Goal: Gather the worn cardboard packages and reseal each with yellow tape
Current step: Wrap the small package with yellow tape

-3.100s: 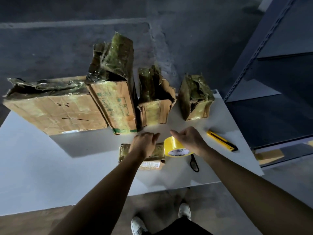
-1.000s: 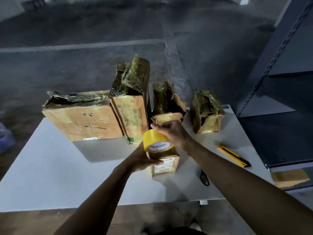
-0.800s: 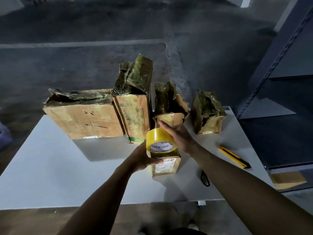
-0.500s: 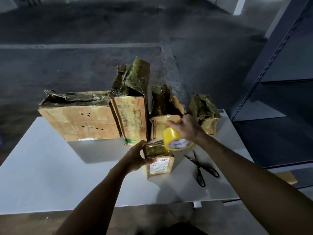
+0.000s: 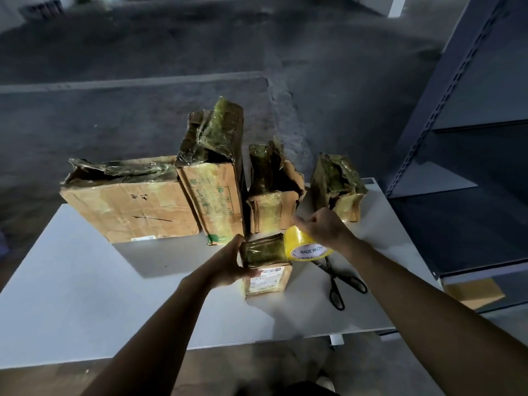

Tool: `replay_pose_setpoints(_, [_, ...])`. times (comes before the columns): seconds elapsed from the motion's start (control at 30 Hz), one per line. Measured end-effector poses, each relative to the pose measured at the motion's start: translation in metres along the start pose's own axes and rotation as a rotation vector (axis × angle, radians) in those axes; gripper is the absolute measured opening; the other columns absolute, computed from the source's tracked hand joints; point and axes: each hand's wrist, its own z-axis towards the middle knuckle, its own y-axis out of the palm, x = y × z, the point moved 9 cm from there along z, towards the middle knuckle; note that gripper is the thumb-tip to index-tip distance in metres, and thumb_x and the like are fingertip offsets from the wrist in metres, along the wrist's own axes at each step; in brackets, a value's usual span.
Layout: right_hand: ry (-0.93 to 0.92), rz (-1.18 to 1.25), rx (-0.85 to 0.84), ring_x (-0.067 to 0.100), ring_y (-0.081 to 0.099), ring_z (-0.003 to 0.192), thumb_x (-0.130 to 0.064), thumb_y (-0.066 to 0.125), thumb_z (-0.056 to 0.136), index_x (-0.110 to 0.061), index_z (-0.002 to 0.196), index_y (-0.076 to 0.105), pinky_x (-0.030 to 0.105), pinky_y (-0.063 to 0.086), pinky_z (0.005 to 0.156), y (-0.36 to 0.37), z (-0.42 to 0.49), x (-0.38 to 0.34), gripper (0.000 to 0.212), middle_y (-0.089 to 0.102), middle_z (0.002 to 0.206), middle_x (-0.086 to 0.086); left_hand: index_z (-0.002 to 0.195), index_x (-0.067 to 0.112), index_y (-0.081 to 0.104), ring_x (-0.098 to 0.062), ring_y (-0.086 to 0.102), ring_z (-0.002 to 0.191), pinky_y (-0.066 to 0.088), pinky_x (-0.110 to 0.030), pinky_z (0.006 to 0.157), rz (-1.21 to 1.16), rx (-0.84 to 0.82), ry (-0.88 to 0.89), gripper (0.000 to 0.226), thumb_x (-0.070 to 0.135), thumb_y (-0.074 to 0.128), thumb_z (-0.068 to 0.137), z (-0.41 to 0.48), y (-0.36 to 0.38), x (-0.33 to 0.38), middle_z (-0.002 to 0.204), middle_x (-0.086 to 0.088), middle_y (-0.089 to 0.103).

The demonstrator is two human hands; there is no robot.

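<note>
A small worn cardboard package (image 5: 267, 267) with a white label stands on the white table (image 5: 85, 281). My left hand (image 5: 233, 262) grips its left side. My right hand (image 5: 321, 227) holds a yellow tape roll (image 5: 305, 248) against the package's upper right edge. Behind stand several battered packages: a wide box (image 5: 128, 201), a tall box (image 5: 214, 178), a torn one (image 5: 271, 201) and a small one (image 5: 337, 187).
Black scissors (image 5: 337, 281) lie on the table right of the small package. A grey metal shelving unit (image 5: 457, 138) stands at the right, with a cardboard piece (image 5: 474, 292) low on it. Dark concrete floor lies beyond the table.
The small package went from lying flat to standing on end in my left hand. The tape roll moved from over its top to its right edge. The scissors are now uncovered.
</note>
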Motion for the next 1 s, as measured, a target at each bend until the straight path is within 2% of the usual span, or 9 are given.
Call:
replay_pose_setpoints(0.07, [0.004,0.016,-0.008,0.01,0.024,0.038,-0.044,0.065,0.09,-0.018,0.043,0.033,0.03,0.023,0.05,0.002,-0.001,-0.001,0.063,0.024,0.036,-0.011,0.135,0.027,0.024,-0.016,0.053,0.112,0.051,-0.026,0.08,0.02,-0.118,-0.021,0.088,0.038,0.086,0.073,-0.003,0.007,0.003,0.125,0.006,0.051])
replay_pose_setpoints(0.13, [-0.009,0.02,-0.001,0.012,0.025,0.04,-0.047,0.066,0.09,-0.019,0.043,0.032,0.033,0.023,0.052,0.004,-0.001,-0.003,0.064,0.025,0.039,-0.008,0.145,0.033,0.012,-0.022,0.049,0.124,0.05,-0.039,0.096,-0.03,-0.158,-0.038,0.103,0.058,0.079,0.071,-0.003,0.007,0.012,0.143,0.0,0.044])
replay_pose_setpoints(0.2, [-0.012,0.036,0.003,0.013,0.025,0.041,-0.048,0.067,0.089,-0.02,0.044,0.031,0.034,0.023,0.053,0.004,0.0,-0.002,0.064,0.025,0.042,-0.004,0.15,0.033,0.015,-0.027,0.047,0.13,0.045,-0.046,0.103,-0.024,0.001,0.023,0.087,0.072,0.055,0.083,0.002,-0.005,0.029,0.155,-0.007,0.035])
replay_pose_setpoints(0.3, [-0.025,0.059,-0.005,0.011,0.024,0.04,-0.049,0.067,0.088,-0.019,0.044,0.032,0.032,0.022,0.052,0.007,0.0,-0.002,0.064,0.027,0.045,-0.001,0.141,0.02,0.042,-0.018,0.06,0.101,0.048,-0.03,0.081,0.268,0.224,0.191,0.041,0.039,0.036,0.105,0.016,-0.014,0.069,0.135,-0.013,0.056])
replay_pose_setpoints(0.47, [-0.105,0.093,0.002,0.01,0.023,0.04,-0.047,0.07,0.088,-0.014,0.045,0.039,0.029,0.019,0.046,0.008,-0.005,-0.009,0.063,0.028,0.044,-0.001,0.136,0.011,0.05,-0.03,0.064,0.107,0.053,-0.037,0.084,0.349,0.127,0.172,0.039,0.007,0.047,0.098,0.047,0.014,0.089,0.128,-0.016,0.062])
replay_pose_setpoints(0.57, [-0.057,0.237,0.004,0.011,0.025,0.043,-0.046,0.066,0.092,-0.001,0.054,0.051,0.029,0.021,0.049,0.008,-0.006,0.005,0.061,0.029,0.048,0.002,0.134,0.017,0.048,-0.033,0.067,0.091,0.054,-0.039,0.074,0.352,0.148,0.207,0.04,0.008,0.049,0.096,0.052,0.019,0.088,0.108,-0.015,0.069])
replay_pose_setpoints(0.7, [0.114,0.472,0.076,0.015,0.03,0.047,-0.046,0.067,0.091,-0.021,0.049,0.033,0.022,0.027,0.046,0.009,-0.013,0.031,0.059,0.028,0.051,0.004,0.133,0.023,0.047,-0.033,0.069,0.091,0.054,-0.038,0.075,0.474,0.192,0.178,0.039,0.024,0.056,0.095,0.057,0.021,0.075,0.102,-0.012,0.071])
replay_pose_setpoints(0.9, [-0.047,0.096,0.042,0.012,0.027,0.036,-0.043,0.065,0.093,-0.017,0.04,0.027,0.026,0.021,0.047,-0.006,-0.002,0.006,0.07,0.025,0.039,-0.003,0.118,0.025,0.055,-0.032,0.067,0.095,0.054,-0.038,0.078,0.483,0.233,0.108,0.027,0.043,0.041,0.102,0.06,0.019,0.07,0.104,-0.007,0.07])
replay_pose_setpoints(1.0, [0.001,0.034,0.011,0.012,0.026,0.037,-0.051,0.064,0.089,-0.016,0.041,0.029,0.035,0.025,0.051,-0.002,0.002,0.023,0.068,0.028,0.039,-0.003,0.097,0.023,0.059,-0.026,0.066,0.085,0.052,-0.035,0.073,0.505,0.211,0.072,0.046,0.055,0.026,0.101,0.058,0.024,0.071,0.091,-0.003,0.067])
